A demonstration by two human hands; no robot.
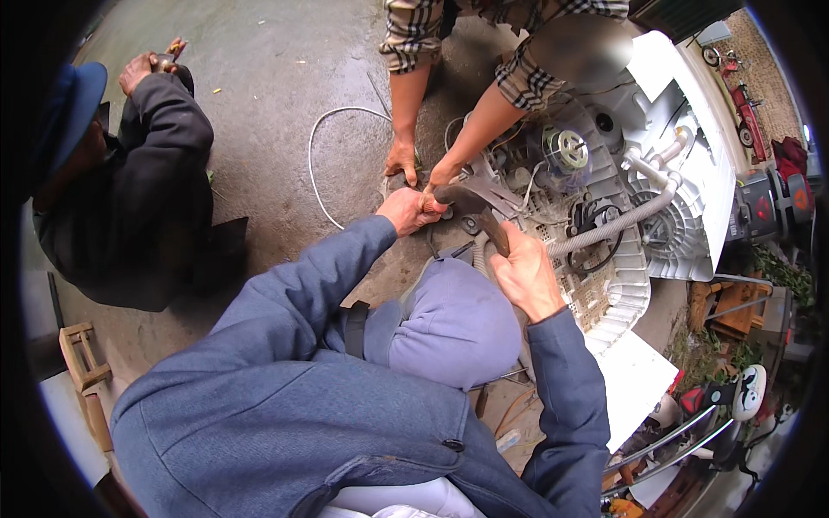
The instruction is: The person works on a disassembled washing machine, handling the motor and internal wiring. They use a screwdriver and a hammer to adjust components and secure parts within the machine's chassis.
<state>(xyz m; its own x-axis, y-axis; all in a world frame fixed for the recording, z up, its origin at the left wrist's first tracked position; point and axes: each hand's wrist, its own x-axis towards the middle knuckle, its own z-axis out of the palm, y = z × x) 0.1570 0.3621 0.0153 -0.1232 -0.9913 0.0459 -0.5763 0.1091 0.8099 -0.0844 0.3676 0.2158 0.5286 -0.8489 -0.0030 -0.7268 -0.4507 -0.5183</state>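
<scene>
My left hand [410,213] is closed low over the floor, its fingers around a small part that shows reddish-orange strands and is mostly hidden. My right hand [528,269] grips the wooden handle of a hatchet-like tool [466,202]. The tool's dark metal head lies just over the fingers of my left hand; whether it touches the part cannot be made out. Opposite me, a co-worker in plaid sleeves reaches down with a left hand [449,171] and a right hand [401,160], both close to the same spot.
A dismantled washing machine base [617,298] with a motor wheel [567,149] and a ribbed grey hose [613,226] lies to the right. White cable [313,164] loops across the concrete floor. At left sits another person in a dark jacket [129,207]. My bent knee [453,324] is between my arms.
</scene>
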